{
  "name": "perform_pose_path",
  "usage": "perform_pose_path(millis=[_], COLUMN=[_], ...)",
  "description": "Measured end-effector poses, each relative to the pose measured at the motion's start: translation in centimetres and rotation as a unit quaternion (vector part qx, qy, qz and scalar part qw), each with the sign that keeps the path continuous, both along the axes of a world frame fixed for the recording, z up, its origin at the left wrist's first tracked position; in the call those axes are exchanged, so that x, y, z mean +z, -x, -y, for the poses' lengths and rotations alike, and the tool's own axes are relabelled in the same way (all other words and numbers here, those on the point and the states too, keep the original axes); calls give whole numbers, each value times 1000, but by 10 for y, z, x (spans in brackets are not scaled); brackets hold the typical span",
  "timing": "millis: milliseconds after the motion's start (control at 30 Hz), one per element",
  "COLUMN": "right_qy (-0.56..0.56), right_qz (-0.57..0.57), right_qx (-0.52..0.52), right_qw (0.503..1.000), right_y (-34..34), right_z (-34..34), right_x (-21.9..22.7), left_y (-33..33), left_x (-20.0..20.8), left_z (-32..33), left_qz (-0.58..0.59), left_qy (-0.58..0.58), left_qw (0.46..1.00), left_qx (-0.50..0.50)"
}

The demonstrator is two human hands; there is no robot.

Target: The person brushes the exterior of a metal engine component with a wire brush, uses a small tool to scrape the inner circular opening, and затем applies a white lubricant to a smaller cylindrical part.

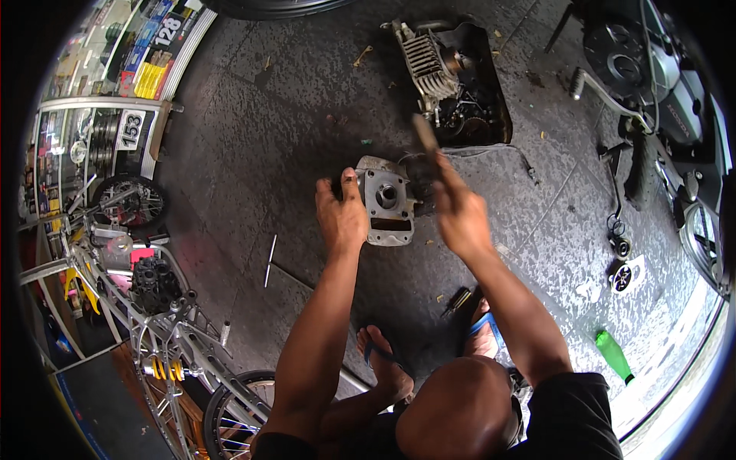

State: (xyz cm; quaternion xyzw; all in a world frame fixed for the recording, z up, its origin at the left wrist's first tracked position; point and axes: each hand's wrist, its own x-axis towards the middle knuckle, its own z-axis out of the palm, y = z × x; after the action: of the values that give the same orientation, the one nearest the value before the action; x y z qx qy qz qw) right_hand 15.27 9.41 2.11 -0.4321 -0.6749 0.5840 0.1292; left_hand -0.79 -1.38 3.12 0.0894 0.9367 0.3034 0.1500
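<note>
A grey metal block (392,225) with a round hole and a long slot lies flat on the floor, in front of the person and between the two hands. The left hand (343,213) is against its left side, with the thumb and the fingers apart; whether they press firmly, I cannot tell. Probably this hand is there to keep the block from sliding, because no clamp is seen. The right hand (462,218) is closed around a tool (425,133) with a light-coloured end, which points away from the person. Both are blurred, so the exact kind of tool is not clear. The hand is to the right of the block, perhaps to leave its upper face free.

Beyond, a finned engine part (431,69) lies in a black tray (502,110), which perhaps serves to collect small parts and oil. A thin metal rod (271,261) lies to the left on the floor.

The floor (230,146) is dark grey, worn and spotted, with brighter light at the right. On the left are shelves (100,102) with goods and a bare metal frame (201,354); on the right stands a motorcycle (625,61).
</note>
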Motion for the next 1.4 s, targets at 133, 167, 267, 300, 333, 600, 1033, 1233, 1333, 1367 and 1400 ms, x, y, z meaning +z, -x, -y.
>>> perform_pose_path(millis=[133, 167, 267, 300, 333, 600, 1033, 1233, 1333, 1367, 1400], right_qy=[-125, -95, -104, -87, -62, -8, -121, -221, -171, -158, -142], right_qz=[-35, 7, 33, 18, -17, 126, 42, 201, 293, 316, 351], right_qx=[10, 18, 37, 56, 41, 105, -109, -195, -191, -185, -200], right_qw=[992, 995, 993, 994, 997, 986, 986, 934, 921, 917, 904], right_y=[-18, -12, 39, 51, 56, -49, -133, -272, -291, -292, -287], right_z=[33, 35, -41, -42, -35, 12, 34, 14, 19, 19, 21], right_x=[-39, -40, -42, -12, 21, -55, -81, -126, -110, -102, -98], left_y=[-5, -15, -11, -3, 6, 0, 1, 23, 30, 36, 49], left_x=[5, 3, -11, -20, -28, -4, -42, -17, -5, -6, -8], left_z=[-15, -18, -20, -4, 5, -17, 29, 2, -13, -10, -4], left_qz=[-1, 1, -10, -4, -31, 3, -143, -142, -25, -25, -26], left_qy=[-17, -24, -54, -55, -64, -71, -114, -110, -94, -91, -92], left_qw=[1000, 1000, 998, 997, 997, 997, 977, 959, 958, 958, 957], left_qx=[1, -14, -45, -57, -16, 24, -108, -221, -271, -271, -275])
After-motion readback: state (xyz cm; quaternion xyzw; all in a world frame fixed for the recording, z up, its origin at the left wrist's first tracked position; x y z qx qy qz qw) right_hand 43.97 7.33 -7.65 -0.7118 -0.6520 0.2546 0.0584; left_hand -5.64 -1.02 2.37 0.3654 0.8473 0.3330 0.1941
